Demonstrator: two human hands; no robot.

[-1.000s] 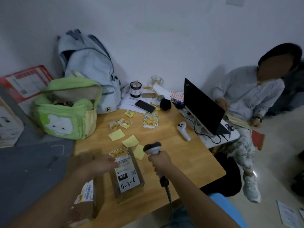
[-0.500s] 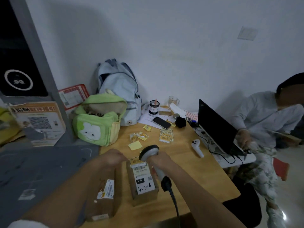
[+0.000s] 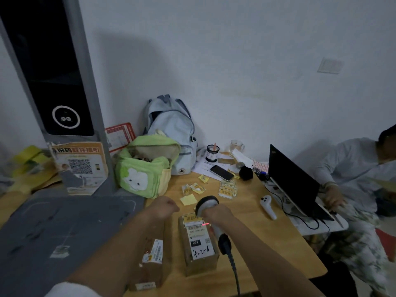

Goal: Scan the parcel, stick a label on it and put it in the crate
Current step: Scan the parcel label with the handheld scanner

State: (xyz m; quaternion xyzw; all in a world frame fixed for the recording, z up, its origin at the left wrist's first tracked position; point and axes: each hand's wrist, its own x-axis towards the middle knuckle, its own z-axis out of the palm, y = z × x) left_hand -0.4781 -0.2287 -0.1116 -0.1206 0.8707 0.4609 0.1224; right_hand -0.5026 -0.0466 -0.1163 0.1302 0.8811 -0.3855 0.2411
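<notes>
A brown cardboard parcel (image 3: 199, 251) lies on the wooden table (image 3: 267, 243), with a white shipping label marked "4-2-6" and a yellow sticker at its far end. My right hand (image 3: 217, 215) grips a grey barcode scanner (image 3: 206, 203) over the parcel's far end; a red scan light shows on the label. My left hand (image 3: 164, 207) is a closed fist just left of the parcel, holding nothing visible. A second brown parcel (image 3: 151, 264) lies under my left forearm. No crate is in view.
Yellow label stickers (image 3: 228, 189) and a sticky note (image 3: 188, 199) lie beyond the parcel. A green bag (image 3: 143, 168), a backpack (image 3: 171, 129), a phone (image 3: 221, 173), a white controller (image 3: 267, 206) and a laptop (image 3: 293, 181) crowd the table. A person sits at right. A grey platform (image 3: 53, 232) lies left.
The camera has tilted up and left. My left hand came off the parcel's top and closed into a fist. The scanner moved closer over the label, and its red light now shows.
</notes>
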